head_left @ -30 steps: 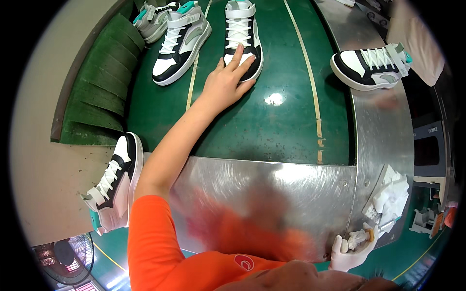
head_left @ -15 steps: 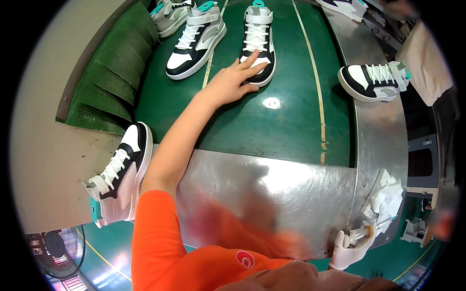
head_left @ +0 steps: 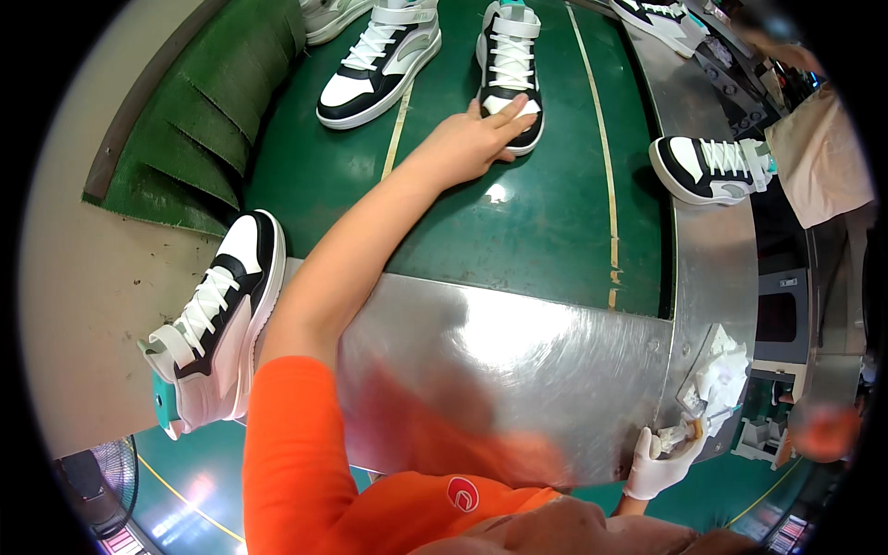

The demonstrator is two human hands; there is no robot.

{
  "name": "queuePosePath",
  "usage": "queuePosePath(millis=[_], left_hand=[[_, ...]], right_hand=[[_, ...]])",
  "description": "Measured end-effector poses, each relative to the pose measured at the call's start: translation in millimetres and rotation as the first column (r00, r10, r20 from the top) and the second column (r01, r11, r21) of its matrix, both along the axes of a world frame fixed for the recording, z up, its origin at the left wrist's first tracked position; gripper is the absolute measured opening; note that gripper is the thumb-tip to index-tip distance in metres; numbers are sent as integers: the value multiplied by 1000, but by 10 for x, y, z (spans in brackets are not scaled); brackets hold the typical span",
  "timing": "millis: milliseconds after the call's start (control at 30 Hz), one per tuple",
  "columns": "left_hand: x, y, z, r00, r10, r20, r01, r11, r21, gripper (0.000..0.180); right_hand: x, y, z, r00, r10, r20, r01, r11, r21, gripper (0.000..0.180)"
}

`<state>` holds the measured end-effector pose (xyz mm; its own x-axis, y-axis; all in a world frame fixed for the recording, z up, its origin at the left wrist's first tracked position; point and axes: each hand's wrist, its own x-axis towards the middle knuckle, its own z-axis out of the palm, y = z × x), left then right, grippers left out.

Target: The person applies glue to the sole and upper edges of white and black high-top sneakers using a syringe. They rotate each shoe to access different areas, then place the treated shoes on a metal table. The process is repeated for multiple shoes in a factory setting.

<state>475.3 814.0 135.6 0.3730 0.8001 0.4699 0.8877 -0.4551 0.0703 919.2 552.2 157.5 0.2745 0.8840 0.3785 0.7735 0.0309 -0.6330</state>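
The black-and-white sneaker (head_left: 511, 65) has slid nearer; the left hand (head_left: 467, 141) stays flat on its toe (gripping nothing), shoe pointing lengthwise toward the person.

Shoe factory assembly line. A green conveyor belt (head_left: 546, 231) carries matching high-top sneakers (head_left: 381, 57) in a row past a sheet-metal workstation (head_left: 518, 370); a white-gloved hand (head_left: 659, 462) grips what is probably a small glue brush beside white rags (head_left: 721, 370).
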Motion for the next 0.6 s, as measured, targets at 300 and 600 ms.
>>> queuePosePath(millis=[300, 600], left_hand=[[-111, 110, 19, 977, -130, 169, 121, 991, 59, 49], [-80, 51, 106, 995, -80, 66, 76, 995, 63, 54]], right_hand=[[-76, 20, 36, 999, 17, 34, -18, 999, 40, 78], [-76, 25, 91, 999, 7, -48, -10, 998, -58, 83]])
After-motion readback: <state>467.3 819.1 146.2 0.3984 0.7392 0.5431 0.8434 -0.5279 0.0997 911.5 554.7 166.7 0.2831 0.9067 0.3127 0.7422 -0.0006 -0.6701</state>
